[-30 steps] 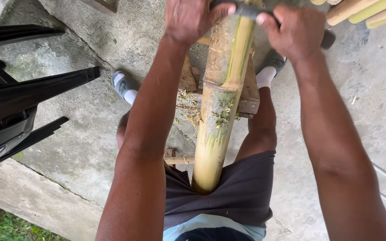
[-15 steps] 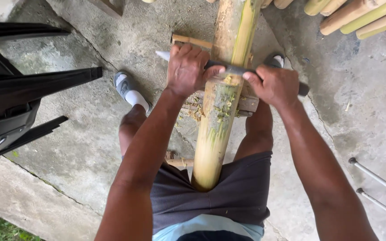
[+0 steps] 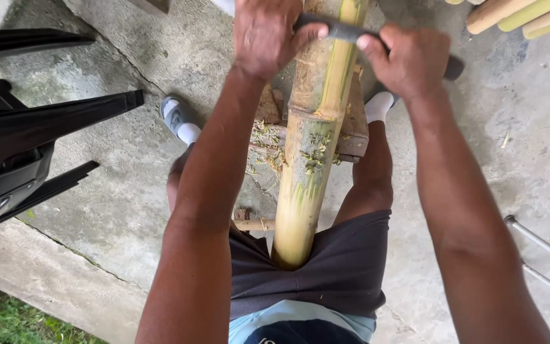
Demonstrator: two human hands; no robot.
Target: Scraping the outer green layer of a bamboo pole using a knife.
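A thick bamboo pole runs from my lap away from me, its skin partly scraped to pale yellow. It rests on a small wooden block between my legs. A dark-handled blade lies across the pole near the top of the view. My left hand grips its left end and my right hand grips its right end. Green shavings cling to the pole and the block.
A black plastic chair stands at the left on the cracked concrete floor. More bamboo poles lie at the top right. Thin metal rods lie at the right. Grass shows at the bottom left.
Both hands have pushed the blade away from me up the pole after pulling it nearer half a second ago. The pole stays in place.
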